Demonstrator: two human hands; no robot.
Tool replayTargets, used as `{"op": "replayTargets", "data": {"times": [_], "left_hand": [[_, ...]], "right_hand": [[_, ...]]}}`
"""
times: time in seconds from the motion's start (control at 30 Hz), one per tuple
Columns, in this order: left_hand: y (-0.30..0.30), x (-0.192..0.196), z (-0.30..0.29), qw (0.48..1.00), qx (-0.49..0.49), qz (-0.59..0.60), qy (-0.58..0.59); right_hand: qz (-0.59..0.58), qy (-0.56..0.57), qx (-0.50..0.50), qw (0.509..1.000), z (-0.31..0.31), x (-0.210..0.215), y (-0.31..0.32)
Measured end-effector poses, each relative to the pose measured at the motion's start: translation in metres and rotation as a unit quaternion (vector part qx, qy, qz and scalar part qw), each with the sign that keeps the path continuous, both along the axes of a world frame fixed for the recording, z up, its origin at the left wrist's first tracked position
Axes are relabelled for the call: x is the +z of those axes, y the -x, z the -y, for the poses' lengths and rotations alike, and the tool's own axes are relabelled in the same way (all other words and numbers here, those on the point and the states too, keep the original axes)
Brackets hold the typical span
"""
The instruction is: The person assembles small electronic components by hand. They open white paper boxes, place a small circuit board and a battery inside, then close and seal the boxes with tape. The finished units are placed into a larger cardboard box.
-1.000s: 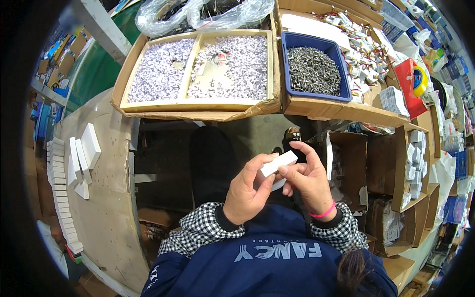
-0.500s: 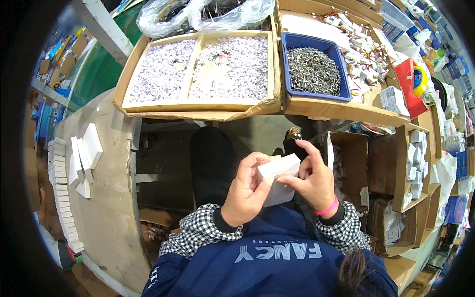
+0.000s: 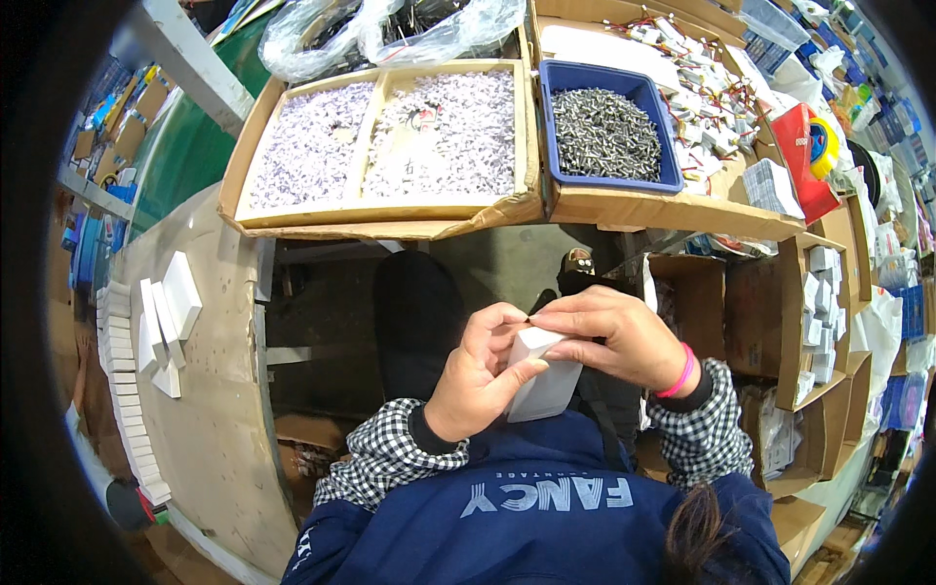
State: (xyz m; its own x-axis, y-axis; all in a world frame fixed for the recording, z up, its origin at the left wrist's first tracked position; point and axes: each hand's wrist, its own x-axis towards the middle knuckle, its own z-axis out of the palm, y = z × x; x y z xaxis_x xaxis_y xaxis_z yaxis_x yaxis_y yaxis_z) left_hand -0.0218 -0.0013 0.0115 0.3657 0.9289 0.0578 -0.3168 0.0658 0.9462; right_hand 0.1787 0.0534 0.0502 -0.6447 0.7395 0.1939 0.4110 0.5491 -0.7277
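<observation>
Both hands are on one small white box point(image 3: 544, 382), held close in front of the chest over the lap. Left hand point(image 3: 480, 382) is curled around its left side, thumb pressed on the face. Right hand point(image 3: 624, 339) pinches the top end from above, fingers nearly closed on the flap there. The box's long axis runs down and slightly right from that pinch. Blue bin of screws point(image 3: 606, 136) sits well beyond.

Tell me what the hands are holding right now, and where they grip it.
Both hold one small white box: left hand around its left side, right hand pinching its top end.
</observation>
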Motion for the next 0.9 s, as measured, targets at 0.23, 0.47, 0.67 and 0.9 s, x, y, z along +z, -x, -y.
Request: {"op": "replayTargets", "data": {"times": [0.23,0.47,0.67,0.9], "left_hand": [[0.013,-0.002,-0.019,0.994,0.002,0.063,0.092],[-0.008,-0.023,-0.015,0.961,0.003,-0.168,-0.220],[-0.024,-0.030,-0.014,0.942,0.099,-0.151,-0.283],[-0.023,-0.017,-0.022,0.958,0.023,-0.230,-0.170]], "right_hand": [[-0.185,0.436,-0.004,0.881,-0.014,-0.019,-0.017],[-0.414,0.630,-0.036,0.656,0.016,-0.078,-0.003],[-0.426,0.673,-0.021,0.603,0.032,-0.089,0.008],[-0.086,0.388,-0.113,0.911,0.014,0.001,-0.075]]}}
